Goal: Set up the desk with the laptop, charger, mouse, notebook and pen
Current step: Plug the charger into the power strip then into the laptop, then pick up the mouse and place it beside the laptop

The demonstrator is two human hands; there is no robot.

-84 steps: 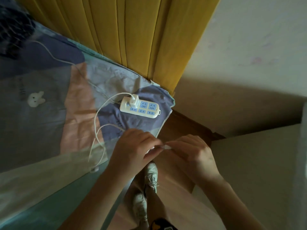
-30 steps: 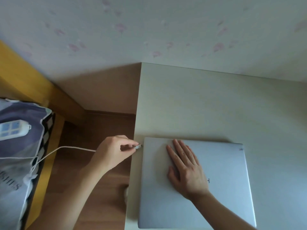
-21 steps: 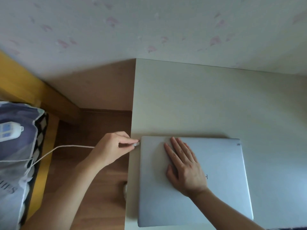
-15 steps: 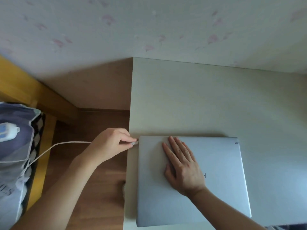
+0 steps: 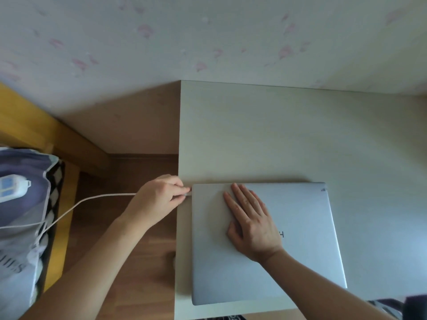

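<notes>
One power strip, one charger cable, one laptop and two hands show. Far left of the grip, the white power strip with blue sockets lies on patterned bedding. From there the white cable hangs across the gap over the wooden floor to the left hand, whose curled fingers pinch the cable's plug end right against the laptop's left edge, near its far corner. Just right of that pinch, the right hand lies flat, fingers straight and together, pressing on the closed silver lid. The laptop sits on the pale desk, near its left edge. Behind the desk runs a light wall with faint pink marks.
</notes>
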